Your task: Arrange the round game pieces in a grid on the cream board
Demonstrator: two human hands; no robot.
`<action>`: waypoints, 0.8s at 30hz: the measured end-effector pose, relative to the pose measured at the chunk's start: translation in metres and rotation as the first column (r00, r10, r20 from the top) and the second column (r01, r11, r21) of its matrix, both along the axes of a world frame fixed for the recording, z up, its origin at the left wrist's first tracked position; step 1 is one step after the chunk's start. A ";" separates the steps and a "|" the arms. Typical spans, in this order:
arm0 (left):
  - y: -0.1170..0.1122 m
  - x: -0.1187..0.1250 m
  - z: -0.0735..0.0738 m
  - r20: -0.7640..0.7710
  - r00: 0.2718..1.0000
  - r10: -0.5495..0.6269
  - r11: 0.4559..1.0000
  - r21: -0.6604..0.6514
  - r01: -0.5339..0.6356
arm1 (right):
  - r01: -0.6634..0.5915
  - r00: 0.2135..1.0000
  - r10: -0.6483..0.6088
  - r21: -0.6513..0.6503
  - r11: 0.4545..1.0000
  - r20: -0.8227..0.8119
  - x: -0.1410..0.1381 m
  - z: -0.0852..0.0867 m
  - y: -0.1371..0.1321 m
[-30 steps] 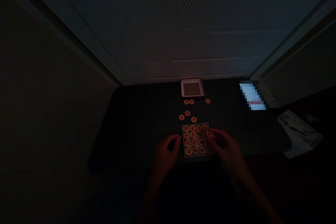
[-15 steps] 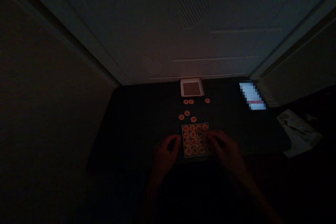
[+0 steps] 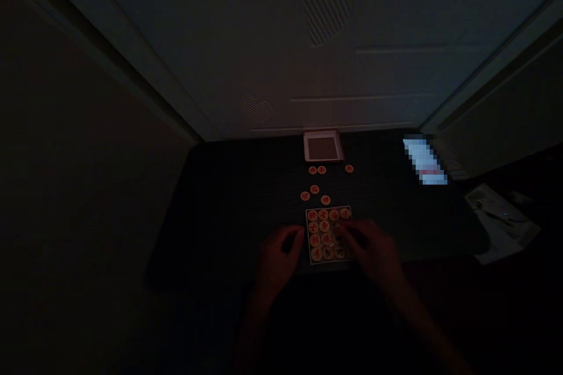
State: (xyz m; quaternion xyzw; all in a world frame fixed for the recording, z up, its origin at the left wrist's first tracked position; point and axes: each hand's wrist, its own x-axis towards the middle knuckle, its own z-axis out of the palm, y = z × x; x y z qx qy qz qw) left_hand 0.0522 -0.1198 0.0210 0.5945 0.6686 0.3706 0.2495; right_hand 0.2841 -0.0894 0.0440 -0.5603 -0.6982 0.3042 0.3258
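Observation:
A shallow square box at the table's near edge holds rows of round xiangqi pieces, most marked in red, some in black. My left hand is at the box's left side, thumb and forefinger tips together. Whether anything is between them is too dark to tell. Reaching over the right half of the box, my right hand has its fingertips closed on a xiangqi piece in the second row, which they mostly cover. The pieces at the box's right edge are largely hidden by this hand.
Beyond the box, several loose red-marked pieces lie on the dark table. A pale box lid or tray stands against the heart-patterned panel. A bright, pixelated phone-like object lies at right, near some papers.
My right hand has moved a little left over the box, and its fingertips now cover a black-marked piece that showed before. My left hand has stayed in place.

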 end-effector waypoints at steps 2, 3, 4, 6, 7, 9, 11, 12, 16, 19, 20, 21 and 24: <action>0.000 0.000 0.000 0.001 1.000 0.000 1.000 0.002 0.000 | 0.009 1.000 -0.010 0.013 1.000 0.028 -0.002 -0.001 0.001; 0.000 0.000 0.000 0.001 1.000 -0.001 1.000 0.002 0.001 | 0.017 0.999 -0.018 0.025 1.000 0.042 -0.002 -0.002 0.001; 0.000 0.000 0.000 0.002 1.000 -0.004 1.000 -0.001 0.004 | 0.027 0.998 -0.030 0.040 0.999 0.055 -0.003 -0.002 0.002; 0.000 0.000 0.000 0.001 1.000 -0.008 1.000 -0.006 0.008 | 0.040 0.996 -0.045 0.073 0.997 0.076 -0.004 -0.002 0.002; 0.000 0.000 -0.001 0.001 1.000 -0.009 1.000 -0.009 0.009 | 0.041 0.995 -0.048 0.088 0.995 0.082 -0.004 -0.002 0.002; 0.000 0.000 -0.002 0.000 1.000 -0.008 1.000 -0.011 0.008 | 0.032 0.995 -0.042 0.115 0.993 0.085 -0.003 -0.002 0.001; -0.001 0.000 -0.002 0.003 1.000 -0.011 1.000 -0.009 0.011 | 0.008 0.995 -0.022 0.151 0.989 0.092 -0.001 -0.001 0.000; -0.001 -0.001 -0.003 0.005 1.000 -0.015 1.000 -0.009 0.015 | -0.013 0.995 -0.005 0.173 0.985 0.101 0.000 -0.001 -0.001; -0.001 0.000 -0.002 0.005 1.000 -0.010 1.000 0.001 0.010 | -0.120 0.986 0.086 0.251 0.960 0.142 0.005 -0.001 -0.003; -0.001 0.000 -0.001 0.013 1.000 -0.007 1.000 0.002 0.007 | -0.159 0.981 0.118 0.290 0.944 0.153 0.006 -0.004 -0.003; -0.001 0.000 -0.001 0.013 1.000 -0.009 1.000 -0.001 0.009 | -0.162 0.980 0.119 0.295 0.941 0.160 0.005 -0.005 -0.002; -0.001 0.000 0.000 0.012 1.000 -0.007 1.000 -0.002 0.007 | -0.164 0.979 0.119 0.295 0.941 0.167 0.005 -0.006 -0.001; -0.001 0.000 0.001 0.003 1.000 -0.008 1.000 -0.006 0.008 | -0.163 0.977 0.113 0.289 0.943 0.183 0.003 -0.008 0.000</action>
